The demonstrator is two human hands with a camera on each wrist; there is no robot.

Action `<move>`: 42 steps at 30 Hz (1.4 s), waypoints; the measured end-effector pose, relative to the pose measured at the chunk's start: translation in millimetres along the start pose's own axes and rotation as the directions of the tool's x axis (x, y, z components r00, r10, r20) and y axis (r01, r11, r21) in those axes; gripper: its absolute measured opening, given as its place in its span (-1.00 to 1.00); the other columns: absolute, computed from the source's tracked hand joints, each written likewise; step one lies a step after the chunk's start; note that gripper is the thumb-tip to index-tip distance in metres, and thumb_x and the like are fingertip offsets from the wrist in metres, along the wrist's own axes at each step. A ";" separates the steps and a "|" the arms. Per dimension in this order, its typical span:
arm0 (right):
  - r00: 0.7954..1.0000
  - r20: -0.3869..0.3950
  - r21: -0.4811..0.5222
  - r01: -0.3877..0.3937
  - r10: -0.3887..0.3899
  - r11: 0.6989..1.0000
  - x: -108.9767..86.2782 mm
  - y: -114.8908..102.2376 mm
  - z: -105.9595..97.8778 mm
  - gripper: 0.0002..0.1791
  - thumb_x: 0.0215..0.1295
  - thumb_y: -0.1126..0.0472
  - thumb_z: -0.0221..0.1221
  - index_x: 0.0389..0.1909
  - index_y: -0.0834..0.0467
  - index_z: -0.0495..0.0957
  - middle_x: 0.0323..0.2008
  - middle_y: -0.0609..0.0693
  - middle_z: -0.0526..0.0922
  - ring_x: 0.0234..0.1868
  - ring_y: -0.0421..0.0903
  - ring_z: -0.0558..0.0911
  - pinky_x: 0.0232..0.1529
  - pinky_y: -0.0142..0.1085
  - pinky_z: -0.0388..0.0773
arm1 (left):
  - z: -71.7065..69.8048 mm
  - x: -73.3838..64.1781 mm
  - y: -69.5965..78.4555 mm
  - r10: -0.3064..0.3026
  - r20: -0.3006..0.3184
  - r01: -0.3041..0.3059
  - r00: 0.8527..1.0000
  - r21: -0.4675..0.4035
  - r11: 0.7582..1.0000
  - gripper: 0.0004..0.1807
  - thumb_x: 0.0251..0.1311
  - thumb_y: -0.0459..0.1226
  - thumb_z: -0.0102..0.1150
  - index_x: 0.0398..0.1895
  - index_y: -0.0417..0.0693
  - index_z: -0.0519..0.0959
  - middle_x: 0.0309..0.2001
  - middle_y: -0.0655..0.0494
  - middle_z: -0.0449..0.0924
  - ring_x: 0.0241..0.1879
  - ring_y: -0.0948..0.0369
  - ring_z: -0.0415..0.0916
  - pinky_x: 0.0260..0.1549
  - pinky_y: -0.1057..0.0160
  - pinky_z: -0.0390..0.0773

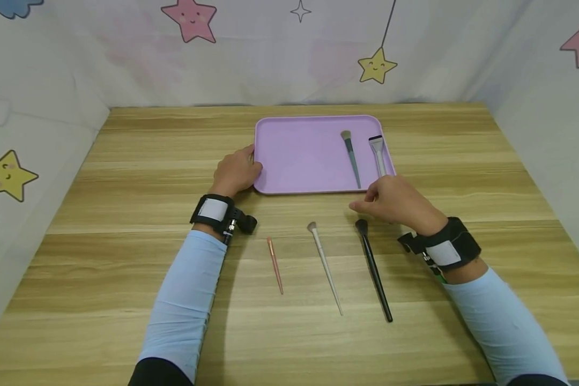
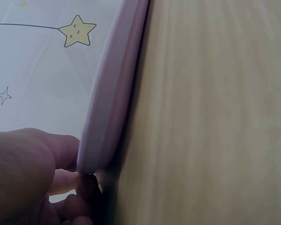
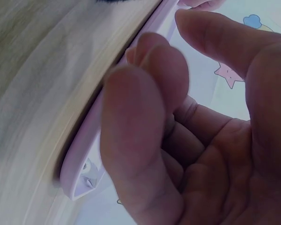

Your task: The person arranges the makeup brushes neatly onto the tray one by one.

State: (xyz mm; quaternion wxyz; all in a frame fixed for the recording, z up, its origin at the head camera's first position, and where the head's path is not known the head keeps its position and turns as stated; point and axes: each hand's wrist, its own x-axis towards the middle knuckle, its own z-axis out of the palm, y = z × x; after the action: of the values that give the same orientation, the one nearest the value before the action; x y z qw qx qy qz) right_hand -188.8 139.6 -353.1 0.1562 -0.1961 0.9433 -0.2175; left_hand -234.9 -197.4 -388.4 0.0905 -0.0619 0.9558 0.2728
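A shallow purple tray (image 1: 299, 155) lies flat at the back of the table. My left hand (image 1: 235, 172) pinches its left edge, thumb over the rim and the other fingers outside. On the tray's right side are a green-handled makeup brush (image 1: 351, 155) and a flat, wide-headed brush (image 1: 378, 153) with a pale handle. Over the front right corner hovers my right hand (image 1: 399, 202), fingers loosely bent around nothing, partly covering that corner. Just below it on the table lies a black makeup brush (image 1: 373, 268), its head toward the tray.
Left of the black brush lie a slim silver makeup brush (image 1: 324, 262) and a short pink one (image 1: 275, 265), both slanting. White cloth with printed stars (image 1: 377, 65) encloses the wooden table (image 1: 125, 279) at the back and sides.
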 end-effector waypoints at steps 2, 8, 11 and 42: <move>1.000 0.011 0.005 -0.002 0.002 1.000 -1.3 -0.1 -0.6 -0.58 0.29 -0.08 0.32 -0.57 0.18 0.68 -0.71 -0.10 0.42 -0.66 -0.16 0.36 -0.58 -0.26 0.30 | -0.1 0.0 0.1 0.000 0.002 0.000 1.000 0.000 1.000 -0.28 0.38 -0.10 -0.08 0.60 0.00 0.14 0.43 -0.14 0.32 -0.04 -0.10 0.44 -0.22 0.03 0.39; 0.999 0.033 0.022 0.010 -0.011 1.000 -5.2 1.7 -0.4 -0.54 0.29 -0.08 0.32 -0.66 0.17 0.64 -0.75 -0.12 0.37 -0.69 -0.18 0.32 -0.61 -0.28 0.26 | -0.6 0.2 0.3 0.001 0.005 -0.001 1.000 0.006 1.000 -0.28 0.39 -0.10 -0.09 0.60 -0.01 0.13 0.44 -0.14 0.31 -0.03 -0.10 0.44 -0.23 0.04 0.38; 0.999 0.033 0.024 0.013 -0.014 1.000 -6.1 3.0 0.6 -0.54 0.29 -0.08 0.33 -0.65 0.17 0.65 -0.74 -0.11 0.41 -0.68 -0.18 0.34 -0.62 -0.27 0.28 | -0.1 0.2 0.7 0.001 0.008 -0.001 1.000 0.004 1.000 -0.28 0.39 -0.10 -0.09 0.60 -0.01 0.13 0.43 -0.15 0.32 -0.07 -0.10 0.45 -0.29 0.07 0.37; 0.991 0.124 0.040 0.035 -0.040 0.999 -17.8 -4.0 2.9 -0.52 0.27 -0.07 0.35 -0.72 0.16 0.61 -0.77 -0.15 0.38 -0.69 -0.20 0.34 -0.65 -0.30 0.28 | 0.3 -0.3 -2.2 0.008 0.008 -0.008 1.000 0.011 1.000 -0.27 0.35 -0.11 -0.09 0.60 -0.01 0.15 0.42 -0.16 0.33 0.00 -0.12 0.43 -0.21 -0.01 0.43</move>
State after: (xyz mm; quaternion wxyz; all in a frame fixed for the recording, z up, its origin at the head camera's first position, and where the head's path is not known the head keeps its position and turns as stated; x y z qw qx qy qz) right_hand -170.9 143.0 -350.0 0.2144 -0.2241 0.9236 -0.2254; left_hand -234.2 -199.1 -389.7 0.0936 -0.0564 0.9572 0.2682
